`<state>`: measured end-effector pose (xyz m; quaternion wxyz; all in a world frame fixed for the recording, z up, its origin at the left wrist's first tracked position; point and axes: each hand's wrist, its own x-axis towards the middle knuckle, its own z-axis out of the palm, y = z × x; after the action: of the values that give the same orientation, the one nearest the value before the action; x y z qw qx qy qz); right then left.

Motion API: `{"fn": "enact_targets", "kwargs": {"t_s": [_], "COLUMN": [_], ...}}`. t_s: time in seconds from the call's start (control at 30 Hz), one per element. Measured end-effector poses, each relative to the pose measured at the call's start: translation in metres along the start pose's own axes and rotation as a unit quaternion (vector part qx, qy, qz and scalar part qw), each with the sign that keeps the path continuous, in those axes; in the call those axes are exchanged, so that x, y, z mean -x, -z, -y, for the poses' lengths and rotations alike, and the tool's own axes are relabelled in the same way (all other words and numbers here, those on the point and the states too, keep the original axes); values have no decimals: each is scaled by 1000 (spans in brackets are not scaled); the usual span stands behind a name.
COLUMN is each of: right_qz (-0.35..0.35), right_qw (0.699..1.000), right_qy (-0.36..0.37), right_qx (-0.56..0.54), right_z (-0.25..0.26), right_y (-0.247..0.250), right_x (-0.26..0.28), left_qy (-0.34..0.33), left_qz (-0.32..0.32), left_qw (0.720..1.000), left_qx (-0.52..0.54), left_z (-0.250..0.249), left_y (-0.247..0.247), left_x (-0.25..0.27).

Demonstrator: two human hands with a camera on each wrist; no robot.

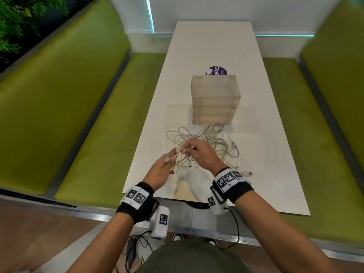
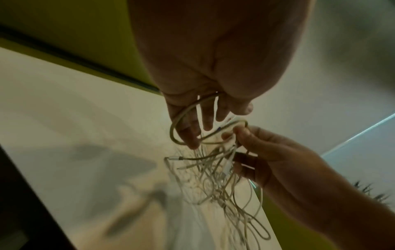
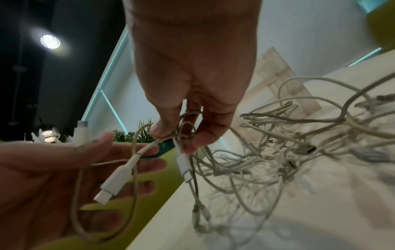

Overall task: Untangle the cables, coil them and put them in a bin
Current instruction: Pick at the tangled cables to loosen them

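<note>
A tangle of white cables [image 1: 212, 138] [image 3: 278, 152] lies on the white table [image 1: 212, 46] in front of a stack of translucent bins [image 1: 215, 99] [image 3: 275, 71]. My right hand [image 1: 187, 149] [image 3: 177, 138] hovers over the near side of the tangle and pinches a few strands between thumb and fingers. A white plug [image 3: 184, 167] hangs just below it. My left hand [image 1: 171, 156] [image 2: 213, 121] is just to the left, fingers extended. A cable loop [image 2: 177, 125] hangs round them, with its end held under the thumb. Another white plug [image 3: 113, 186] dangles over the left palm.
A loose USB plug [image 1: 247, 173] lies on the table beside my right wrist. A purple sticker [image 1: 217, 70] shows behind the bins. Green benches [image 1: 88, 115] [image 1: 315, 134] flank the table on both sides. The table's near edge is just under my wrists.
</note>
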<state>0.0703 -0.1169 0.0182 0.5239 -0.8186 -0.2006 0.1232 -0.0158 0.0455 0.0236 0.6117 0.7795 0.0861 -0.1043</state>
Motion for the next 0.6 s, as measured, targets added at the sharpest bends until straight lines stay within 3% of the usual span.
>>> {"fn": "enact_targets", "kwargs": {"t_s": [0.3,0.43,0.6], "right_qz": [-5,11,23], "right_qw": [1000,994,986], "right_qy": [-29,-20,-54], "right_qx": [-8,104,153], "right_z": [9,7,-11], "right_y": [0,-4,-10], "right_x": [9,5,-3], "left_qy": [-93,-124,-153], "left_qz": [-100,-133,-63], "left_qw": [990,983,973], "left_qx": [-35,-9,161], "left_z": [-8,-16,-52], "left_y": [-19,-12,-11], "left_x": [-22,-23,-5]}}
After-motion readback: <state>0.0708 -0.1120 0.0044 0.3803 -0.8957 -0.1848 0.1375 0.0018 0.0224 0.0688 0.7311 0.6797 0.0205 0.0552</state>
